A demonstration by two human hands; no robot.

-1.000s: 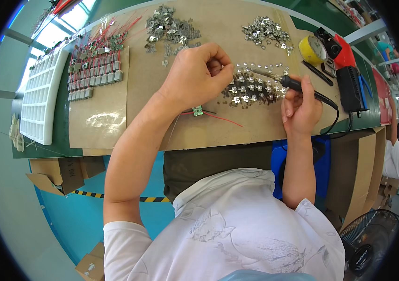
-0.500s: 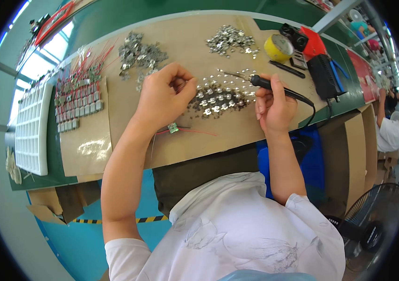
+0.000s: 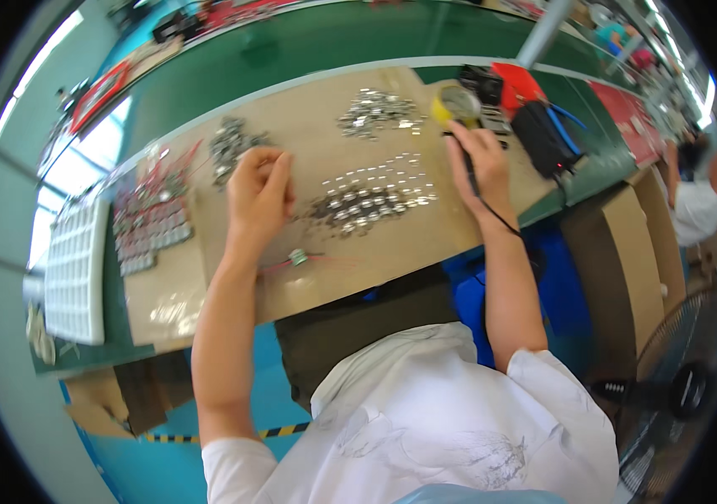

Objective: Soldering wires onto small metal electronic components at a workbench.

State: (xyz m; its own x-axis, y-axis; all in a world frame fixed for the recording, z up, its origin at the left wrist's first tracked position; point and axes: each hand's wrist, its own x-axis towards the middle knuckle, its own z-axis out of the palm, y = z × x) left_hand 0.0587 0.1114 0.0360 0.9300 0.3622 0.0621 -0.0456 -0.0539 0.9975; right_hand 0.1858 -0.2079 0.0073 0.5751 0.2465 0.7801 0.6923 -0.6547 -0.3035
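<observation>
My left hand (image 3: 259, 191) hovers over the cardboard-covered bench (image 3: 308, 134), fingers curled and pinched together; whatever it pinches is too small to make out. My right hand (image 3: 478, 164) grips a black pen-shaped tool with a cord (image 3: 493, 214), its tip hidden behind the fingers, close to a yellow tape roll (image 3: 456, 104). Rows of small shiny metal parts (image 3: 373, 202) lie between the two hands. A small green component with red wires (image 3: 298, 258) lies below my left wrist.
Two more heaps of metal parts (image 3: 378, 112) (image 3: 231, 144) lie farther back. Red-wired components (image 3: 150, 220) and a white compartment tray (image 3: 75, 269) sit at the left. A red and black tool (image 3: 527, 109) lies at the right. Another person (image 3: 695, 202) works far right; a fan (image 3: 678, 395) stands below.
My right hand has carried the black tool up and to the right, toward the yellow tape roll. My left hand stays pinched over the board; the view has shifted.
</observation>
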